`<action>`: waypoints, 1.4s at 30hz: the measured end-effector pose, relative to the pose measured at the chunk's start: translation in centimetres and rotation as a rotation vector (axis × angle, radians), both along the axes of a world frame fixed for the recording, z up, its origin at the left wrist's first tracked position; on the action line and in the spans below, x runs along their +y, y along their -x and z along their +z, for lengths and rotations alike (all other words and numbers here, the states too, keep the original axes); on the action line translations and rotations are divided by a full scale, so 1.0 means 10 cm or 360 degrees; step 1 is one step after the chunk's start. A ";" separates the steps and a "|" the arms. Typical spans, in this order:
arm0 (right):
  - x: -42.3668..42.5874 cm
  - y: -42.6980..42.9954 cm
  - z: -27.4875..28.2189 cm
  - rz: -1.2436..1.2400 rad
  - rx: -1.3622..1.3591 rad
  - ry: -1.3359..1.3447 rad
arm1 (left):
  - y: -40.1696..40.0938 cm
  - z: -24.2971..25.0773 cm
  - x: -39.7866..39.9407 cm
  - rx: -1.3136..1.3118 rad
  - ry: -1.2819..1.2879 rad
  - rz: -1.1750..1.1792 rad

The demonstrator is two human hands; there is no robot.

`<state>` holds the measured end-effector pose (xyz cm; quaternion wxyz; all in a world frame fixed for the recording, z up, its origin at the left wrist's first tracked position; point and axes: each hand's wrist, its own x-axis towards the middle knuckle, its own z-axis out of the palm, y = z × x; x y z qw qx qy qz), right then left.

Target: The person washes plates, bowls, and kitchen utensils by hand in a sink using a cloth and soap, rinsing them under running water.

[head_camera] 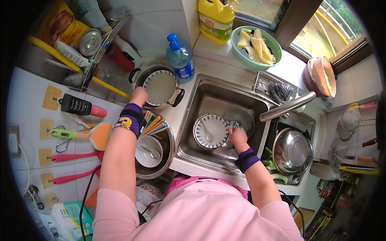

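Observation:
My left hand is at the near left rim of a white bowl with dark edge marks, its fingers closed at that rim. This bowl sits inside a two-handled metal pot on the counter. In the steel sink, my right hand grips a greyish cloth. Its thumb is close to the rim of another patterned bowl, where a white spoon lies in cloudy liquid. Behind the right hand is a round metal vessel, partly hidden.
Left of the sink, a metal basin holds a white bowl and colourful chopsticks. A blue pump bottle stands behind. The faucet reaches over the sink's right edge, beside an upturned metal basin. Utensils hang at left.

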<state>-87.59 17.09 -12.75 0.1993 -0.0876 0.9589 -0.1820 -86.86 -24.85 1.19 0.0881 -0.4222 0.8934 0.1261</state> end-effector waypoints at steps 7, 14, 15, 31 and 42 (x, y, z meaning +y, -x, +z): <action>-0.21 -0.17 0.06 -0.0109 0.0045 0.0341 | -0.04 -0.42 -0.24 -0.0066 -0.0068 0.0064; -0.34 -0.22 0.23 -0.0095 -0.0095 0.0401 | -0.05 -0.32 -0.20 0.0190 -0.0193 0.0134; -0.36 -0.21 0.23 -0.0102 -0.0089 0.0408 | -0.05 -0.21 -0.15 0.0177 -0.0262 0.0209; -0.25 -0.28 0.28 -0.0051 -0.0042 0.0478 | -0.18 0.22 0.00 0.0718 -0.0051 -0.0026; -0.20 -0.34 0.42 -0.0006 -0.0059 0.0570 | -0.32 0.53 0.08 0.0798 0.0587 -0.0108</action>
